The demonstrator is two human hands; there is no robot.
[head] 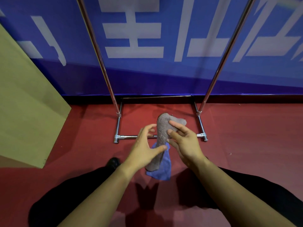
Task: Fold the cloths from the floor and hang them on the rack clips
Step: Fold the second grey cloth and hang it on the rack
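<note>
- A brown cloth (161, 128) is held up in the air, above the red floor (246, 136) and in front of the base of the rack (119, 136); its upper end is bunched and rounded, and its lower part hangs down between the two forearms.
- The right hand (185, 145) is curled on the upper part of the brown cloth; its thumb and fingertips are pressed into the fabric, so the cloth is gripped from the right side.
- The left hand (144, 148) is seen with fingers spread and loosely bent; its thumb is laid against the cloth's left edge, lower down; whether the fingers are closed on the fabric cannot be told.
- A blue cloth (161, 171) is seen behind and below the brown one, partly covered by it; whether it lies on the floor or hangs with the brown cloth cannot be told.
- The rack's two chrome uprights are seen rising to the top of the view; its rectangular base frame is set on the floor against a blue banner (147, 71) with large white lettering.
- A tan panel (24, 104) is seen at the left, resting on the floor.
- Dark trousers and a black shoe (113, 163) are seen at the bottom of the view.
</note>
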